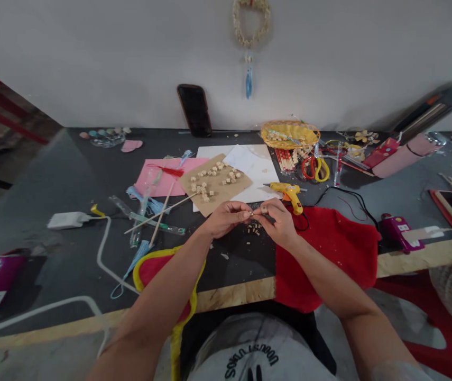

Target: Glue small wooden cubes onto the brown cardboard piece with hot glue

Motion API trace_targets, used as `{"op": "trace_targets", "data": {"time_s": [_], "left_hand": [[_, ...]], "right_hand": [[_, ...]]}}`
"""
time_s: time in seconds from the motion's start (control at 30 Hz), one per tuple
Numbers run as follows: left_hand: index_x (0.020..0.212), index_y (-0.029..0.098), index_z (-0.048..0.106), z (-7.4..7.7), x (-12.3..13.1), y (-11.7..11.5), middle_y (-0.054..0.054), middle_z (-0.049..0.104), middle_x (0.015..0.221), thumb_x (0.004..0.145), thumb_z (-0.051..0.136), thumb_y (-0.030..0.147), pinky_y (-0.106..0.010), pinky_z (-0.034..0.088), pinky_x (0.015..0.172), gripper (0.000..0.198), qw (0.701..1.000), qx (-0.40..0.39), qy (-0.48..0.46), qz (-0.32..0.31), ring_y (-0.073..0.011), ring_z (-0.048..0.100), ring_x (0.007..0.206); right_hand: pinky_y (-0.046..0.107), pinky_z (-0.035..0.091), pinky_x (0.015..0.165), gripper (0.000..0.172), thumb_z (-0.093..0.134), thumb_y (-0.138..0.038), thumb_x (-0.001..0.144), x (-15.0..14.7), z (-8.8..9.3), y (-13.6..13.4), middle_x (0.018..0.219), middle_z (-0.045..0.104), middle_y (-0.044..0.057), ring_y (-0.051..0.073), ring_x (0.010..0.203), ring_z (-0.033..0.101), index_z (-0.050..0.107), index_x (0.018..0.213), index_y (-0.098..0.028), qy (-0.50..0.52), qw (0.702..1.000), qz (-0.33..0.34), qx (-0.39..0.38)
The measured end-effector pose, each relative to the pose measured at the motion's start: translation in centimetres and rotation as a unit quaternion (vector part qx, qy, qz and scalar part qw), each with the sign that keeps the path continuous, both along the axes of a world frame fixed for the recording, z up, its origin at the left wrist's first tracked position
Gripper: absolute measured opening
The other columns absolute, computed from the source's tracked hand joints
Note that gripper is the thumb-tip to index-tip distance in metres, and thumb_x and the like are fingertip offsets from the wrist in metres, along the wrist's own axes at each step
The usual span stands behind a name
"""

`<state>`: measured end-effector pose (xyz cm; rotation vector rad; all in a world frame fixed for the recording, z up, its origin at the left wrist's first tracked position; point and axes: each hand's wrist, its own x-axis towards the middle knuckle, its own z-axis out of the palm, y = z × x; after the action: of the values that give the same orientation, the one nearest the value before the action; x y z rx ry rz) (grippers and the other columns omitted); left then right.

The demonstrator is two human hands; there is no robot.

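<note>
My left hand (226, 218) and my right hand (278, 225) meet above the dark table, both closed in a pinch. Between their fingertips is a tiny pale wooden piece (251, 214), mostly covered by the fingers. Just below, several small cut wooden pieces (254, 228) lie loose on the table. Beyond my left hand, clusters of pale wooden pieces (203, 189) rest on a brown paper sheet (220, 197). A yellow glue gun (289, 193) lies behind my right hand, its nozzle pointing left.
Red cloth (329, 243) hangs over the front edge under my right forearm. Scissors (316, 168) and a wicker basket (289, 134) sit at the back. A phone (194, 110) leans on the wall. Wooden sticks (161, 212), blue tassels (136, 258) and a charger (68, 219) lie left.
</note>
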<state>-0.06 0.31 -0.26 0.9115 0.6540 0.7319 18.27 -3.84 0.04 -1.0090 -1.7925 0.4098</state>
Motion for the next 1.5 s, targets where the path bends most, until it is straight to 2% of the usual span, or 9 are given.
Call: {"op": "trace_targets", "data": {"time_s": [0.2,0.4,0.53,0.93,1.1,1.23,1.37,1.5], "left_hand": [[0.075,0.010,0.074,-0.08,0.02,0.02,-0.003,0.067,0.064,0.060,0.087,0.032,-0.022,0.043,0.060,0.029,1.000,-0.001,-0.001,0.002,-0.0099,0.057,0.059],[0.073,0.011,0.073,0.00,0.07,-0.01,-0.004,0.067,0.065,0.060,0.087,0.033,-0.021,0.043,0.060,0.030,1.000,0.001,-0.004,0.000,-0.0097,0.057,0.061],[0.073,0.011,0.073,0.02,0.04,-0.01,-0.003,0.066,0.064,0.061,0.086,0.033,-0.021,0.043,0.061,0.029,1.000,0.009,-0.002,-0.004,-0.0101,0.057,0.061],[0.072,0.011,0.072,-0.06,0.01,0.02,-0.004,0.066,0.065,0.061,0.085,0.036,-0.023,0.042,0.063,0.030,0.999,0.032,0.020,-0.006,-0.0105,0.056,0.062],[0.074,0.010,0.073,-0.21,-0.07,0.05,-0.004,0.066,0.066,0.063,0.085,0.035,-0.023,0.041,0.062,0.029,0.999,0.035,0.019,-0.015,-0.0107,0.056,0.062],[0.073,0.010,0.073,-0.23,-0.12,0.12,-0.005,0.068,0.067,0.059,0.087,0.037,-0.022,0.042,0.063,0.033,1.000,0.009,0.016,-0.014,-0.0108,0.058,0.063],[0.068,0.010,0.071,-0.08,-0.17,0.08,-0.004,0.066,0.063,0.056,0.088,0.040,-0.021,0.040,0.060,0.037,0.999,-0.006,0.015,-0.032,-0.0097,0.057,0.059],[0.067,0.009,0.070,-0.16,-0.18,-0.04,-0.003,0.065,0.061,0.054,0.088,0.042,-0.021,0.038,0.059,0.040,0.998,-0.005,0.028,-0.052,-0.0088,0.055,0.058]], "right_hand": [[0.035,0.053,0.076,0.007,0.066,-0.029,0.086,0.11,0.03,-0.03,0.085,0.065,0.005,0.019,0.083,0.061,0.068,0.090,-0.024,-0.001,1.000,-0.002,-0.003],[0.034,0.053,0.075,0.006,0.060,-0.022,0.088,0.25,0.18,-0.08,0.085,0.064,0.005,0.018,0.084,0.061,0.066,0.089,-0.023,-0.011,1.000,0.004,0.013],[0.035,0.052,0.075,0.006,0.059,-0.022,0.087,0.17,0.07,0.00,0.085,0.064,0.005,0.019,0.084,0.061,0.064,0.084,-0.023,-0.025,1.000,0.010,0.012],[0.034,0.053,0.074,0.006,0.058,-0.020,0.088,0.18,-0.24,0.05,0.086,0.064,0.005,0.018,0.084,0.061,0.063,0.085,-0.023,-0.037,0.999,0.014,0.034],[0.034,0.052,0.075,0.007,0.058,-0.022,0.089,0.18,-0.22,-0.01,0.085,0.064,0.005,0.018,0.084,0.061,0.063,0.084,-0.023,-0.045,0.999,0.015,0.021],[0.031,0.052,0.073,0.006,0.060,-0.024,0.089,0.41,0.38,-0.17,0.086,0.064,0.005,0.017,0.083,0.061,0.064,0.092,-0.021,0.006,0.999,0.031,0.001],[0.031,0.053,0.073,0.021,0.063,-0.030,0.088,0.74,0.62,-0.10,0.090,0.063,0.006,0.017,0.083,0.061,0.065,0.106,-0.020,0.036,0.996,0.071,-0.050],[0.031,0.054,0.072,0.024,0.062,-0.034,0.089,0.74,0.17,0.07,0.092,0.064,0.007,0.018,0.087,0.061,0.068,0.107,-0.020,0.022,0.990,0.115,-0.083]]}}
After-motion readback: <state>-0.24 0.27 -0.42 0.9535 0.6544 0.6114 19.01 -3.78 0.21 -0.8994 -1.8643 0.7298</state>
